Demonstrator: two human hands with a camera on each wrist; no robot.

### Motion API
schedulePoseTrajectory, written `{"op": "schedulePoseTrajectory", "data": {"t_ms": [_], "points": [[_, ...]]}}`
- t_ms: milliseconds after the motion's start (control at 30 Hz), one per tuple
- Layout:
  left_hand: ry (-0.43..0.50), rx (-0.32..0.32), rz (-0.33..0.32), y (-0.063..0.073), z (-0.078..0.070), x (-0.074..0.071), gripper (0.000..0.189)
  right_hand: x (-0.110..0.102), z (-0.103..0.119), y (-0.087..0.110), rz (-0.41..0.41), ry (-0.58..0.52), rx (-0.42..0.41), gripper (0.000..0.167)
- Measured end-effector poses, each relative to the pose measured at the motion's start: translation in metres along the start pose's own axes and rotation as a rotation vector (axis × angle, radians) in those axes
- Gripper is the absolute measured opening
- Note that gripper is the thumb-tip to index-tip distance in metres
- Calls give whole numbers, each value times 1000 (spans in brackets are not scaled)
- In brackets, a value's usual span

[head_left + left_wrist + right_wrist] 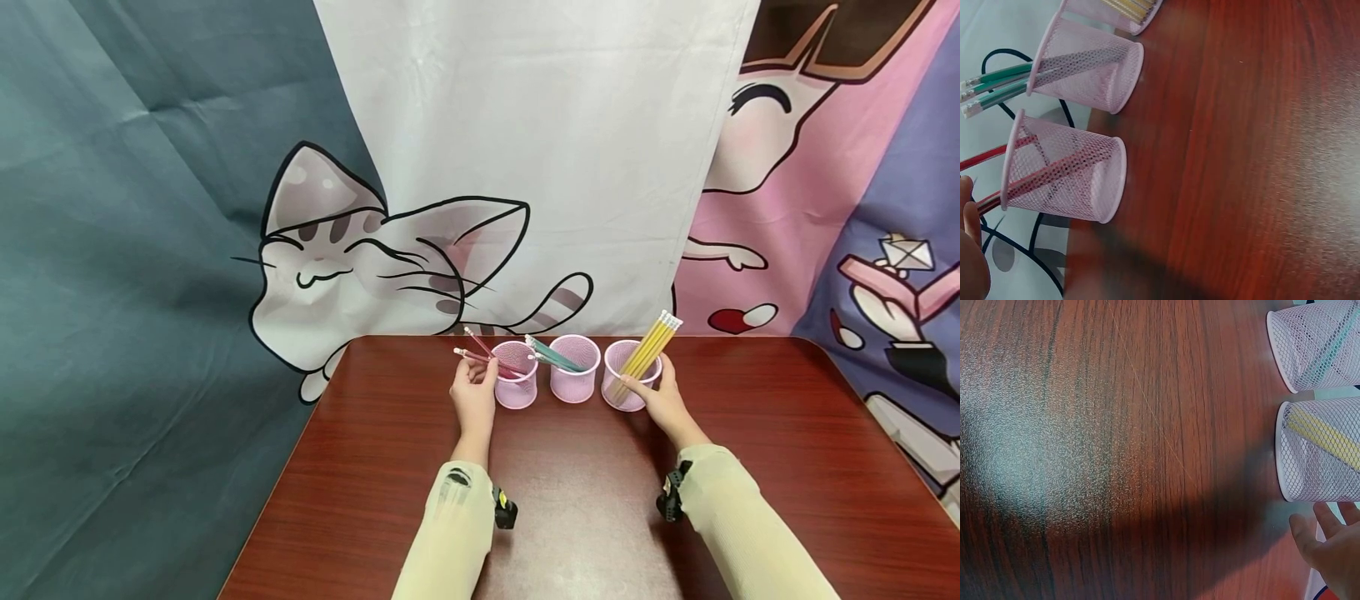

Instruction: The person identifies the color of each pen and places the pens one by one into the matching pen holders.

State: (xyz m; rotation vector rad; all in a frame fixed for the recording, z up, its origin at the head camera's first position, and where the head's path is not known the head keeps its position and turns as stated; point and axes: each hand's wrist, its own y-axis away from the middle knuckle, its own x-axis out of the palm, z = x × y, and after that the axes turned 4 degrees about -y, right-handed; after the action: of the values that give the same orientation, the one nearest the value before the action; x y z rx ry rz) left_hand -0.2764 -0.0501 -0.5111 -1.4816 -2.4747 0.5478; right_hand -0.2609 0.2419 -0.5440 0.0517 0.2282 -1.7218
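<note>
Three pink mesh pencil cups stand in a row. Red pencils (1019, 187) lean in the left cup (516, 393); my left hand (474, 404) pinches them near its rim, fingertips partly out of the left wrist view. Green pencils (557, 358) slant in the middle cup (574, 387). Yellow pencils (651, 343) with white eraser ends stand tilted in the right cup (622, 400). Beside that cup is my right hand (663, 402), its thumb and fingers spread apart in the right wrist view and no pencil between them.
The cups stand near the back edge of a reddish-brown wooden table (570, 500). Behind it hangs a cloth backdrop (540, 150) with cartoon figures. A small black camera (505, 508) is worn on the left wrist, another (670, 497) on the right.
</note>
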Motion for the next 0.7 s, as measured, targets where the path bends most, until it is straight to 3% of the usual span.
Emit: {"op": "schedulePoseTrajectory", "data": {"t_ms": [433, 700], "points": [[-264, -88, 16, 9, 11, -3, 17, 0, -2, 0, -12, 6, -1, 82], [-333, -116, 29, 11, 14, -2, 15, 1, 0, 0, -10, -4, -7, 82]]}}
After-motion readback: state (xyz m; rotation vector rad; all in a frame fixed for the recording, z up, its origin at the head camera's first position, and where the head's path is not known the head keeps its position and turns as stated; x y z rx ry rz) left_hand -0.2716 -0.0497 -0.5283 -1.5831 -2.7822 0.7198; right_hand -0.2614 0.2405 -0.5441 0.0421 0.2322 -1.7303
